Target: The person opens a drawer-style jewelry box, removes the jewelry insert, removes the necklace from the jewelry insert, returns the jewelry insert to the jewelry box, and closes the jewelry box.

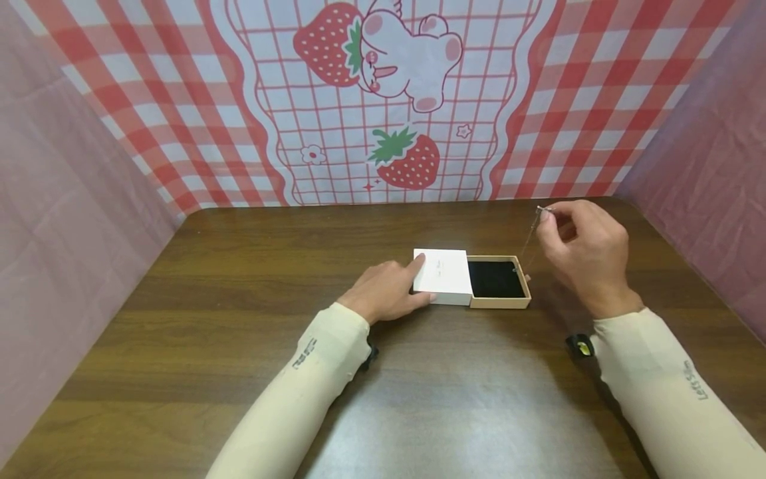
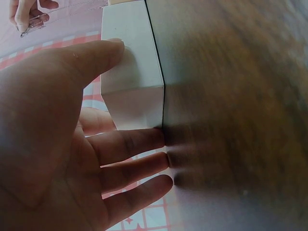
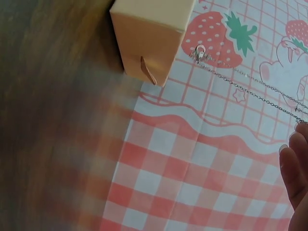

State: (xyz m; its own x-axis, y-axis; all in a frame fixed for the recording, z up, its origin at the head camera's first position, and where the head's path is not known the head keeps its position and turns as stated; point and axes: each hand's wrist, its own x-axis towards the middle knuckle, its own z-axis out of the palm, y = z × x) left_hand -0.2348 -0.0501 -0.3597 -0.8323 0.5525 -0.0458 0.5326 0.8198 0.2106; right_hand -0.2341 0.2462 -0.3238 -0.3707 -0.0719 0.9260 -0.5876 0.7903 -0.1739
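A small jewellery box stands on the table, its white sleeve (image 1: pixel 445 271) to the left and its tan drawer (image 1: pixel 501 303) pulled out to the right. Inside the drawer lies a black pad (image 1: pixel 495 279). My left hand (image 1: pixel 383 291) holds the sleeve's left end, with the thumb (image 2: pixel 103 54) on its near side and a finger on top. Above and right of the drawer, my right hand (image 1: pixel 589 249) pinches a thin silver necklace (image 1: pixel 530 234) between thumb and fingertips. Its chain (image 3: pixel 255 95) hangs down, with a small pendant (image 3: pixel 199 52) at the low end, near the drawer's right end.
A small ribbon pull tab (image 3: pixel 148 71) sticks out of the drawer's end. Behind the brown wooden table (image 1: pixel 209 279) hangs a red-and-white checked cloth (image 1: pixel 197 100) with strawberries. Pink cloth (image 1: pixel 700 133) hangs at both sides.
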